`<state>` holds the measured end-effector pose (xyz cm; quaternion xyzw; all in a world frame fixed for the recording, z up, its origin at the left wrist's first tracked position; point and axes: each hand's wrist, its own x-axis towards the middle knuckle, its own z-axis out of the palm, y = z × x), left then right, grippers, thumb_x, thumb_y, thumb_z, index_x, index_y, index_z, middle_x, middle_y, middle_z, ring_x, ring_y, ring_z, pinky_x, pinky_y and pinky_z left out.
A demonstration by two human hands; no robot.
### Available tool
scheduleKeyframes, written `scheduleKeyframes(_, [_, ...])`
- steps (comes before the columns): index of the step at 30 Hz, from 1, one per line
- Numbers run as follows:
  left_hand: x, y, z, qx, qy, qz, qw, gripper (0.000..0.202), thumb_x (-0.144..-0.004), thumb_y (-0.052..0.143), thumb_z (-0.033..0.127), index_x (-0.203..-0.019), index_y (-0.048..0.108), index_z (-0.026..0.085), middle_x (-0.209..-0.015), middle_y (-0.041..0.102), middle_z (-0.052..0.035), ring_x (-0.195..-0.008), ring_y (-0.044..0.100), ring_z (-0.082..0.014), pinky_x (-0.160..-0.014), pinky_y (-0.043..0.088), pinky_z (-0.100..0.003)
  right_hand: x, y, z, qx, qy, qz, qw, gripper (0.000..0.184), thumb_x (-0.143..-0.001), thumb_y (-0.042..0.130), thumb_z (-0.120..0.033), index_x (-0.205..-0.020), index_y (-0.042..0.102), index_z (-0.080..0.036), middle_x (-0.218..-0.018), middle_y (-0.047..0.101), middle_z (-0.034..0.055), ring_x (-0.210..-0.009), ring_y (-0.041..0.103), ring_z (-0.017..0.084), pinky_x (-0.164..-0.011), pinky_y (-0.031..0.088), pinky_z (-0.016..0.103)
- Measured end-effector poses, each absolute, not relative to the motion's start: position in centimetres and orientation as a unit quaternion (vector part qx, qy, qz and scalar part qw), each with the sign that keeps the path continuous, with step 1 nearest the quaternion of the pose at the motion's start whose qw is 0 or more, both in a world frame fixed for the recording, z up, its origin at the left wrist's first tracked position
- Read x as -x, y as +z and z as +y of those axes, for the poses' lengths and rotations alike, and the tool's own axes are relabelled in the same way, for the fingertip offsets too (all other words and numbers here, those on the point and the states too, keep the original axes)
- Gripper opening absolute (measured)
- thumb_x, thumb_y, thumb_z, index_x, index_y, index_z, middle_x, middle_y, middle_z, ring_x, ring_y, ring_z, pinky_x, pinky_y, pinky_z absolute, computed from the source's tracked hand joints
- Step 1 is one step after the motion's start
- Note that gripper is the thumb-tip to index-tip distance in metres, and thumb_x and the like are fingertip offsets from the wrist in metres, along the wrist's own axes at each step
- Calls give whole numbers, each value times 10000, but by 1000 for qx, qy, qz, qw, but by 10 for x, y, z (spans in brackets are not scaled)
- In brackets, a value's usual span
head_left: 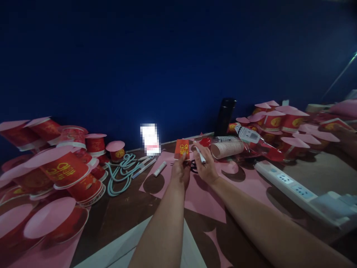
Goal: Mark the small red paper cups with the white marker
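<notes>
My left hand point(180, 170) is closed around the lower part of a small red paper cup point(182, 146) with yellow characters. Close beside it on the right, my right hand point(206, 165) grips a slim white tube point(200, 154), which looks like a glue stick or marker; its kind is not clear. Both hands are over a sheet of pink paper point(191, 193) with round holes cut in it. Another white tube point(160, 168) lies on that sheet, left of my left hand. Dark-handled scissors point(193, 166) show partly between my hands.
Red cups topped with pink discs point(64, 163) crowd the left; more such cups point(279, 119) stand at right. Nearby are a coiled pale-blue cable point(111, 184), a black flask point(224, 117), stacked paper cups point(227, 149) and a white power strip point(290, 186). Someone's hand point(341, 136) appears far right.
</notes>
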<state>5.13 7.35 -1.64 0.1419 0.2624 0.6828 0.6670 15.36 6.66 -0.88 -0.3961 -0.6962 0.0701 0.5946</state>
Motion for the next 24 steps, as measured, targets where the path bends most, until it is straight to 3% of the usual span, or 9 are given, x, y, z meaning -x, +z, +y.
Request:
scheduleKeyframes(6, [-49,-16,71,-120,669,272,681,150,-770,639,122,-910,634,174,-805,652,-14,-724,615,-108,-744,463,-237,-151,-3,59,368,28,-732,572,359,-950,450,-301,-1303,505,-266,-1196,605,82,-1085,547,227,-965,482,446])
scheduleKeyframes(11, [-49,-13,69,-126,672,259,682,188,-774,603,62,-902,638,196,-749,653,11,-662,601,-87,-686,461,-200,-152,-1,57,365,26,-737,568,316,-948,455,-291,-1250,542,-257,-1122,629,80,-1040,566,222,-938,494,428])
scheduleKeyframes(18, [-52,-8,67,-144,680,229,681,349,-720,583,-20,-1017,625,159,-779,668,-4,-735,648,-96,-696,482,-182,-150,-1,58,349,22,-754,557,297,-941,484,-267,-1226,563,-253,-1135,653,63,-1051,569,210,-943,478,404])
scheduleKeyframes(24, [-53,-14,69,-167,679,239,674,312,-711,641,38,-997,628,163,-824,679,-21,-728,631,-102,-704,491,-203,-153,-3,60,394,-6,-748,534,298,-946,472,-304,-1222,570,-251,-1137,657,62,-1058,575,223,-923,450,410])
